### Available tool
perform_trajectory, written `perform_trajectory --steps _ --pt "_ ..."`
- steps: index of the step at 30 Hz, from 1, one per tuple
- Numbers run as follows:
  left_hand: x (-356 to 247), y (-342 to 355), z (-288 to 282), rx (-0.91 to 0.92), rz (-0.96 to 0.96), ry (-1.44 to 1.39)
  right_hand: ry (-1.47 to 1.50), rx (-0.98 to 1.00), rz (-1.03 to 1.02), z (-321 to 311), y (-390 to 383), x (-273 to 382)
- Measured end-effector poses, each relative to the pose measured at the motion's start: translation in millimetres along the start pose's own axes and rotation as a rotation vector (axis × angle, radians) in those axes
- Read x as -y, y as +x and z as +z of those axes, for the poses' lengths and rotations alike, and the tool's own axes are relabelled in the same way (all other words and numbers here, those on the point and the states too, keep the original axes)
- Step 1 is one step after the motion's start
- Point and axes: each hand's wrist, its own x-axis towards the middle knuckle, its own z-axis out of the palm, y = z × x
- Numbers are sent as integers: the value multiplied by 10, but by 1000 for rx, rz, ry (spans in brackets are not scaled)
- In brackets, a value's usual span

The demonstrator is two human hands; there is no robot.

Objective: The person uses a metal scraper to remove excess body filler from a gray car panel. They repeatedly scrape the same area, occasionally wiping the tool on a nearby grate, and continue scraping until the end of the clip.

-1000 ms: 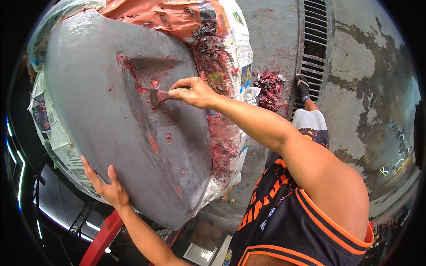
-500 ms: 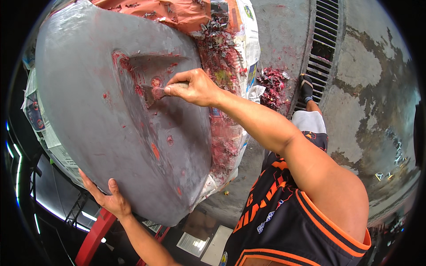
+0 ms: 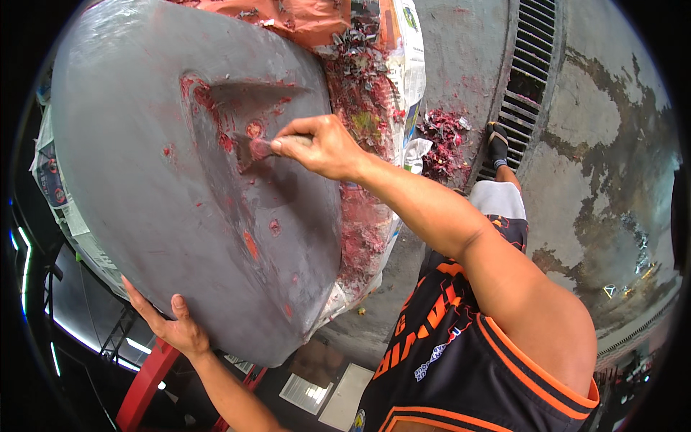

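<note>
A large grey curved panel [image 3: 137, 209] with a long recess fills the left half of the view, marked with red patches around that recess. My right hand [image 3: 317, 146] pinches a small scraper [image 3: 257, 149] between thumb and fingers, and its blade rests against the recess near a round red spot [image 3: 254, 129]. Most of the scraper's handle is hidden in my grip. With fingers apart, my left hand [image 3: 180, 327] lies against the panel's lower left edge.
Newspaper [image 3: 414, 79] and orange masking sheet [image 3: 302, 25] surround the panel, strewn with red and grey flakes. More flakes [image 3: 446, 140] are heaped on the concrete floor beside a drain grate [image 3: 529, 72]. A red metal beam [image 3: 147, 385] stands below my left hand.
The view has shifted slightly. My right hand and the scraper stay in nearly the same part of the recess, moved only a little. My left hand keeps its place on the edge.
</note>
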Motion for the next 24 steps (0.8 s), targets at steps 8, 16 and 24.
perform_trajectory --steps 8,16,24 --pt "-3 -8 -1 5 -11 8 -91 0 -19 -16 -20 83" --pt "19 -3 -3 9 -11 -8 -89 36 11 -31 -34 78" --pt "29 8 4 1 -2 -5 -21 4 -72 -34 0 101"
